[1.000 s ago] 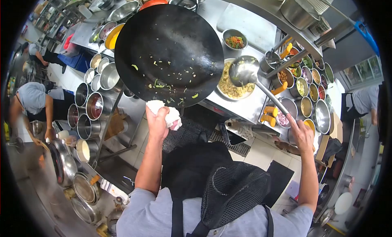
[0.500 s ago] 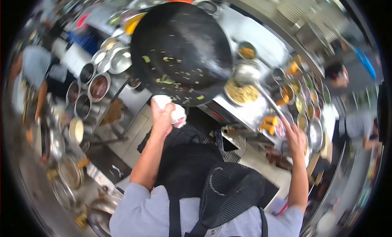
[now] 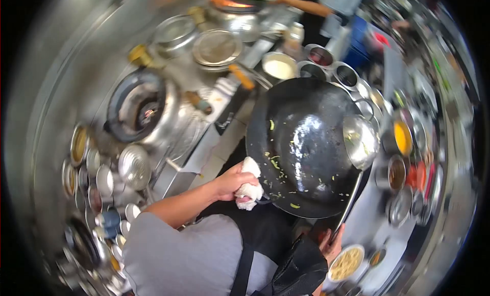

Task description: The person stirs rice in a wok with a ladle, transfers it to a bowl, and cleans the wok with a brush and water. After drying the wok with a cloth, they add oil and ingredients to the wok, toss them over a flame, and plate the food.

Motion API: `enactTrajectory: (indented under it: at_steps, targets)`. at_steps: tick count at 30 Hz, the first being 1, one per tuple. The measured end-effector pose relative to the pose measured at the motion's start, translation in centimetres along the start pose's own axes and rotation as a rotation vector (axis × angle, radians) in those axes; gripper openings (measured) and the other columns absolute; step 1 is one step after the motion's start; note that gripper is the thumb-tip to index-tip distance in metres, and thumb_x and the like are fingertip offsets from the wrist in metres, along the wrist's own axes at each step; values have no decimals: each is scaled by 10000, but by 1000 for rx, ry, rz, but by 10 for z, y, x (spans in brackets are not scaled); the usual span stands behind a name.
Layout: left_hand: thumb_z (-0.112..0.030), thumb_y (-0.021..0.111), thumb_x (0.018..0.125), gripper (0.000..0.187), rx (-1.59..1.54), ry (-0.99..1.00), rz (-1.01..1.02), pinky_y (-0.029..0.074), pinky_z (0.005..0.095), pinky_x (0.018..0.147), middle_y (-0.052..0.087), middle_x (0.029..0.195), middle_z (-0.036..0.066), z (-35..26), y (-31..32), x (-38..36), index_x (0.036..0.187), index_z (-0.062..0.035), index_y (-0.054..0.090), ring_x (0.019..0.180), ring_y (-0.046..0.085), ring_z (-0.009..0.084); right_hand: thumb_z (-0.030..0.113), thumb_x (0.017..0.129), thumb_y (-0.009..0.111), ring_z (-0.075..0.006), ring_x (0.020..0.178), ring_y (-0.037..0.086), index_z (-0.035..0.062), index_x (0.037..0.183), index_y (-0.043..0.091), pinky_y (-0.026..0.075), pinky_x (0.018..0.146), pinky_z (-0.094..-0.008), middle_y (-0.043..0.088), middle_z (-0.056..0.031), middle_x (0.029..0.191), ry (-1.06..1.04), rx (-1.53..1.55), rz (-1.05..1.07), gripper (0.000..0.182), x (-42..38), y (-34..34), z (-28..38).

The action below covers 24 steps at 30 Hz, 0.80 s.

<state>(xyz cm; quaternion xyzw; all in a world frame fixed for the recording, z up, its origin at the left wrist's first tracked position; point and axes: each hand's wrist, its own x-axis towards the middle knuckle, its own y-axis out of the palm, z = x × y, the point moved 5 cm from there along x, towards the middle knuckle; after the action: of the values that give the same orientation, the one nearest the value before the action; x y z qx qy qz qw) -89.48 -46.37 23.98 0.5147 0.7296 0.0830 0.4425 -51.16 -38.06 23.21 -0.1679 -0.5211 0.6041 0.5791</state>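
Observation:
A large black wok (image 3: 309,176) hangs in front of me, held up and tilted. My left hand (image 3: 228,185) is closed round its handle at the near-left rim, with a bunched white cloth (image 3: 250,186) between. Bits of green and pale food are scattered over the wok's inner surface. My right hand (image 3: 333,244) grips the long shaft of a metal ladle (image 3: 360,142), whose bowl overlaps the wok's right side. Below and right of that hand stands a white bowl of yellow noodle-like food (image 3: 347,263) on the steel counter.
To the left is a stove burner (image 3: 137,106) with a dark ring. Round strainers (image 3: 217,47) and a pot of pale liquid (image 3: 279,66) stand beyond. Several small containers (image 3: 104,179) line the lower left. A co-worker (image 3: 339,4) stands at the back near a flaming burner (image 3: 236,2).
My view has swung left from the counter towards the stove, and the wok has come along. The ladle has moved from the noodle-like food to over the wok.

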Motion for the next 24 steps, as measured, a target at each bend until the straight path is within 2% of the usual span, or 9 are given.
enactTrajectory:
  at_steps: [3, 4, 6, 8, 10, 12, 14, 18, 24]
  targets:
    - [-44, 622, 827, 319, -96, 100, -254, 470, 329, 335, 659, 823, 152, -14, -70, -43, 1128, -47, 516, 564, 650, 218, 34, 907, 648, -366, 916, 696, -13, 1388, 479, 533, 766, -366, 669, -265, 1079, -44, 284, 266, 512, 70, 38, 72]
    - [-42, 618, 827, 311, -134, 180, -329, 466, 327, 331, 657, 818, 145, -21, -92, -58, 1122, -53, 520, 560, 650, 216, 32, 912, 640, -279, 764, 674, 5, 1398, 480, 521, 693, -329, 687, -210, 966, -63, 296, 342, 512, 84, 66, 80]
    - [-22, 617, 825, 384, -251, 301, -335, 515, 371, 391, 623, 844, 116, -28, -129, -77, 1168, -102, 465, 605, 647, 225, 38, 920, 635, -173, 649, 567, 26, 1410, 478, 473, 617, -273, 640, -127, 805, -38, 342, 584, 515, 127, 93, 133]
    - [-28, 599, 838, 352, -312, 437, -417, 504, 360, 385, 606, 840, 111, -38, -167, -92, 1151, -105, 458, 600, 637, 222, 61, 936, 625, -68, 579, 442, 47, 1439, 454, 381, 528, -223, 515, -32, 685, -249, 553, 577, 531, 158, 130, 195]
    - [-36, 585, 850, 306, -353, 499, -463, 499, 344, 390, 592, 841, 103, -39, -194, -97, 1118, -114, 460, 599, 625, 216, 70, 944, 612, -49, 580, 433, 59, 1464, 424, 378, 522, -215, 525, -3, 697, -24, 708, 808, 553, 179, 167, 234]
    - [-46, 582, 858, 264, -499, 590, -783, 501, 337, 400, 595, 835, 99, -53, -229, -108, 1083, -108, 457, 619, 625, 211, 78, 953, 579, -46, 568, 420, 73, 1496, 371, 379, 508, -222, 523, 22, 715, -42, 760, 955, 581, 199, 207, 279]
    - [-58, 577, 867, 256, -548, 669, -812, 511, 333, 416, 602, 824, 90, -53, -272, -106, 1079, -121, 450, 644, 633, 204, 76, 959, 567, -48, 558, 421, 76, 1513, 334, 373, 490, -228, 525, 27, 743, -322, 830, 952, 601, 217, 253, 330]
    - [-88, 586, 870, 190, -762, 702, -1063, 530, 326, 455, 611, 821, 75, -68, -315, -105, 1023, -126, 481, 684, 645, 194, 62, 960, 536, -50, 538, 438, 49, 1525, 289, 378, 472, -231, 532, 22, 742, -261, 968, 1202, 617, 246, 320, 446]
    - [-89, 589, 857, 232, -866, 908, -1148, 551, 316, 497, 605, 834, 55, -61, -376, -55, 1055, -153, 487, 705, 645, 201, 136, 933, 554, -98, 498, 507, 24, 1493, 348, 430, 469, -279, 540, -21, 646, -684, 845, 1126, 608, 292, 465, 647]
